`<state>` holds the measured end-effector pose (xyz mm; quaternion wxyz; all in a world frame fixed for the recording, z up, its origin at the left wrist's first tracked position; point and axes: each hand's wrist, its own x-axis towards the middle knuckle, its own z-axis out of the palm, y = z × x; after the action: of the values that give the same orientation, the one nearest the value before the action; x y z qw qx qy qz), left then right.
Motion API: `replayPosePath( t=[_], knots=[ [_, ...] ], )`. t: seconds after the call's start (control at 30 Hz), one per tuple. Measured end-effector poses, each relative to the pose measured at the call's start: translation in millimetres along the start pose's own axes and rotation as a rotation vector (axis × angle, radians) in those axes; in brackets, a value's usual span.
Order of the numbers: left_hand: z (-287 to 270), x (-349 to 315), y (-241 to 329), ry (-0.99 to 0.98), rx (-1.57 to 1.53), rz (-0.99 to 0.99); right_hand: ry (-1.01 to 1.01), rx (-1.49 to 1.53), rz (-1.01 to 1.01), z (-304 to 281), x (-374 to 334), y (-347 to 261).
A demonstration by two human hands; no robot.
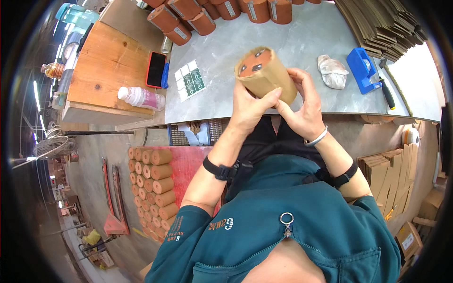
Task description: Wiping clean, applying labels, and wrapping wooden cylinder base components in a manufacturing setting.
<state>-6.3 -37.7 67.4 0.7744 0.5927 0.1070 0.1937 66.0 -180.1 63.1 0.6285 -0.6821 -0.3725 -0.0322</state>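
Note:
A cylinder wrapped in brown paper (270, 86) is held up near the front edge of the grey table (219, 104). Its far end shows a reddish-brown face with several dark metal spots, and the paper rim stands a little proud around it. My left hand (251, 104) grips its left and near side, thumb laid across the paper. On the right side, my right hand (304, 101) closes round it, its thumb close to the left one. To the left lies a sheet of green and white stickers (192, 85).
Reddish-brown cylinders with metal strips (202, 22) line the table's back. At right are a crumpled white cloth (332, 71), a blue tape dispenser (361, 68), a screwdriver (387, 95) and stacked cardboard (377, 26). A phone (155, 70) and bottle (141, 98) sit left; paper-wrapped cylinders (163, 185) are stacked below.

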Motion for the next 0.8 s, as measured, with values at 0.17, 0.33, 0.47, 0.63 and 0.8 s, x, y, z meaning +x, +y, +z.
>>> replayPosePath(
  t=[0.17,0.33,0.47,0.63,0.8],
  knots=[
    [-18,16,-37,-0.056,0.638,0.240,-0.193,-0.157,0.018,-10,-16,38],
    [-22,18,-48,-0.041,0.558,0.228,-0.384,-0.039,0.082,-24,-1,39],
    [-22,13,-46,-0.040,0.549,0.207,-0.357,-0.021,0.129,-11,13,33],
    [-13,14,-37,-0.069,0.613,0.181,-0.311,-0.051,0.082,-16,13,51],
    [-24,14,-49,-0.100,0.462,0.065,-0.296,0.040,0.144,-11,8,55]
  ],
)
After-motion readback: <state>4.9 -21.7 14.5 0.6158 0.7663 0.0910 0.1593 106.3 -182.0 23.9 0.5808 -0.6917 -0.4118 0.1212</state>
